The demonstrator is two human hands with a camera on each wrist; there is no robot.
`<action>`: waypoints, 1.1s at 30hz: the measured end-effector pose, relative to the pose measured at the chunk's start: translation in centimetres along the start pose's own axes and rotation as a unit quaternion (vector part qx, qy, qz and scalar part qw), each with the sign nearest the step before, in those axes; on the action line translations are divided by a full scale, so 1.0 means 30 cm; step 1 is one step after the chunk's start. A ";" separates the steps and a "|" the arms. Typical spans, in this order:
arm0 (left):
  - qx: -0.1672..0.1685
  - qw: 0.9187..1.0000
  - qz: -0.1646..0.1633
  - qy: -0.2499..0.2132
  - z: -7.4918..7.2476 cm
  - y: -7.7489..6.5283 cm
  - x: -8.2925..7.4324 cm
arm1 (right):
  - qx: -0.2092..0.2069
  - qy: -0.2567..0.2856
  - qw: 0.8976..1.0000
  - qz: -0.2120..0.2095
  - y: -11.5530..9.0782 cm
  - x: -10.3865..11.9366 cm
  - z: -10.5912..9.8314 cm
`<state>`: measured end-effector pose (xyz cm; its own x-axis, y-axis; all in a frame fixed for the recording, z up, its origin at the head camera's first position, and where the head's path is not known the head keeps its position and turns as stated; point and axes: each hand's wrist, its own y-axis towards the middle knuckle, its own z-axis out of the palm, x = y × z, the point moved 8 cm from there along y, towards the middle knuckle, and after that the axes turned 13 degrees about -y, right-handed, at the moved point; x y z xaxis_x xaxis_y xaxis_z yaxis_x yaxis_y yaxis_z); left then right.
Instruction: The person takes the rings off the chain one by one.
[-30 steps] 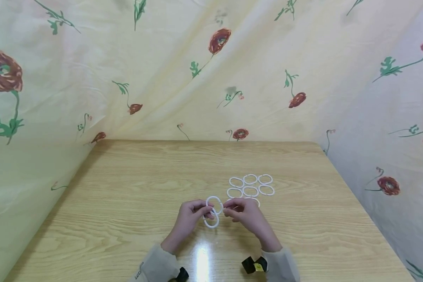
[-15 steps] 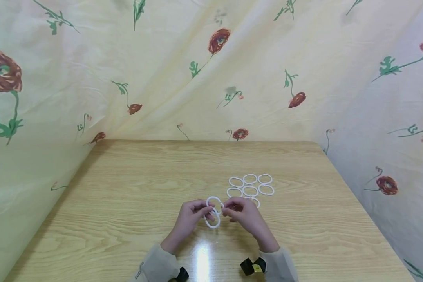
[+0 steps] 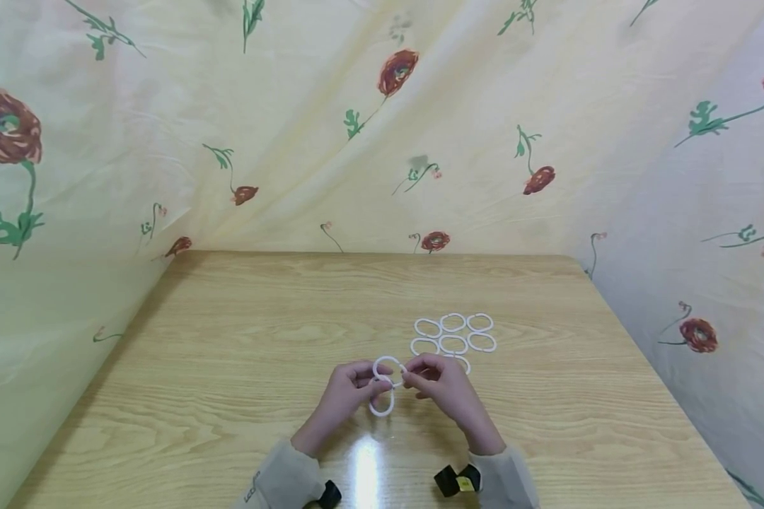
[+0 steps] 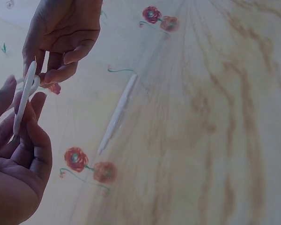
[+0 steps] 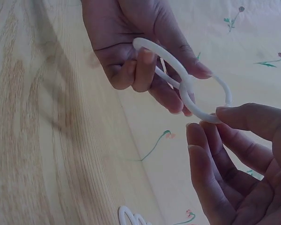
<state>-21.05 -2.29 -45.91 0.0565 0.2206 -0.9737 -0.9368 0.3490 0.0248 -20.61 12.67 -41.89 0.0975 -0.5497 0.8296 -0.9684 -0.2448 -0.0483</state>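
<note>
Two linked white plastic rings are held above the table in the head view. The upper ring (image 3: pixel 380 361) is pinched on its right side by my right hand (image 3: pixel 447 385), thumb against fingertips. My left hand (image 3: pixel 346 396) grips the lower ring (image 3: pixel 383 414) near the crossing, its thumb lying over it. Up close in the right wrist view, the lower ring (image 5: pixel 166 55) passes through the upper ring (image 5: pixel 198 115). The left wrist view shows one ring (image 4: pixel 24 101) edge-on between the fingers. Whether the upper ring's gap is closed is hard to tell.
Several loose white rings (image 3: pixel 482 350) lie flat in rows beyond my right hand, the nearest partly hidden by it. The wooden table (image 3: pixel 229 339) runs back to a flowered cloth (image 3: pixel 293 141) at the rear and both sides. Black straps (image 3: pixel 456 481) sit at the wrists.
My left thumb has slid right over the ring crossing, and the lower ring hangs slightly lower. My right fingers moved slightly left onto the upper ring's edge. The loose rings stay put.
</note>
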 end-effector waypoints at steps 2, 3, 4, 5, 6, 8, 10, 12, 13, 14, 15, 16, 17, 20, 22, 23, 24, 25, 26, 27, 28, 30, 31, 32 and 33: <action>0.003 1.000 -0.008 0.009 0.002 0.000 0.005 | -0.001 -0.001 1.000 0.001 0.000 -0.001 0.000; 0.004 1.000 -0.012 0.013 0.003 0.000 0.007 | -0.002 -0.002 1.000 0.002 0.000 -0.001 0.000; 0.006 1.000 -0.015 0.016 0.004 -0.001 0.008 | -0.004 -0.002 1.000 0.003 0.000 -0.002 -0.001; 0.009 1.000 -0.018 0.017 0.005 -0.001 0.009 | -0.005 -0.002 1.000 0.004 0.000 -0.002 -0.001; 0.012 1.000 -0.019 0.018 0.007 -0.002 0.010 | -0.007 -0.002 1.000 0.005 0.000 -0.002 -0.003; 0.016 0.999 -0.021 0.023 0.008 -0.002 0.012 | -0.009 0.001 1.000 0.005 0.000 -0.002 -0.005; 0.017 0.999 -0.020 0.029 0.009 -0.002 0.011 | -0.010 0.000 1.000 0.004 0.000 -0.002 -0.006; 0.018 0.999 -0.019 0.031 0.009 -0.001 0.011 | -0.012 0.001 1.000 0.007 0.000 -0.003 -0.008; 0.018 0.999 -0.017 0.034 0.008 -0.001 0.012 | -0.013 0.001 1.000 0.009 -0.001 -0.004 -0.010; 0.019 0.999 -0.017 0.033 0.008 0.000 0.013 | -0.015 0.000 1.000 0.011 -0.001 -0.005 -0.011; 0.020 0.999 -0.016 0.031 0.008 0.000 0.013 | -0.017 0.001 1.000 0.013 -0.001 -0.006 -0.013; 0.022 0.999 -0.015 0.030 0.007 0.000 0.014 | -0.020 0.004 1.000 0.015 -0.002 -0.006 -0.016; 0.024 0.999 -0.013 0.028 0.008 0.001 0.015 | -0.022 0.005 1.000 0.015 -0.002 -0.005 -0.018; 0.026 0.999 -0.011 0.023 0.007 0.001 0.015 | -0.029 0.009 0.999 0.013 -0.002 -0.004 -0.026; 0.023 0.999 -0.008 0.027 0.005 0.001 0.015 | -0.034 0.011 0.999 0.019 -0.002 -0.006 -0.030; 0.020 0.999 -0.008 0.029 0.004 0.001 0.015 | -0.035 0.010 0.999 0.020 -0.002 -0.008 -0.031; 0.018 0.999 -0.007 0.033 0.002 0.001 0.015 | -0.037 0.010 0.999 0.026 -0.002 -0.012 -0.033; 0.015 0.999 -0.007 0.038 0.000 0.001 0.016 | -0.039 0.009 0.999 0.031 -0.002 -0.016 -0.035; 0.013 0.999 -0.007 0.042 -0.002 0.001 0.016 | -0.041 0.010 0.998 0.036 -0.002 -0.019 -0.037; 0.011 0.999 -0.007 0.044 -0.003 0.000 0.015 | -0.043 0.011 0.998 0.043 -0.002 -0.023 -0.040; 0.009 0.999 -0.008 0.044 -0.004 0.000 0.015 | -0.045 0.011 0.998 0.046 -0.002 -0.027 -0.041; 0.005 0.999 -0.010 0.043 -0.006 0.000 0.014 | -0.047 0.011 0.997 0.053 -0.001 -0.034 -0.045; 0.001 0.999 -0.013 0.042 -0.008 0.000 0.014 | -0.049 0.012 0.997 0.055 0.000 -0.036 -0.047; 0.000 0.999 -0.014 0.040 -0.008 0.000 0.014 | -0.050 0.012 0.997 0.056 0.000 -0.037 -0.049; -0.002 0.999 -0.015 0.040 -0.009 0.000 0.013 | -0.051 0.012 0.997 0.057 0.001 -0.040 -0.051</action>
<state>-21.11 -2.45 -46.36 0.0571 0.1374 -0.9889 -0.9367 0.3502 -0.0055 -21.10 14.54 -42.02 -0.0187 -0.5492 0.8355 -0.9914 -0.0981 -0.0866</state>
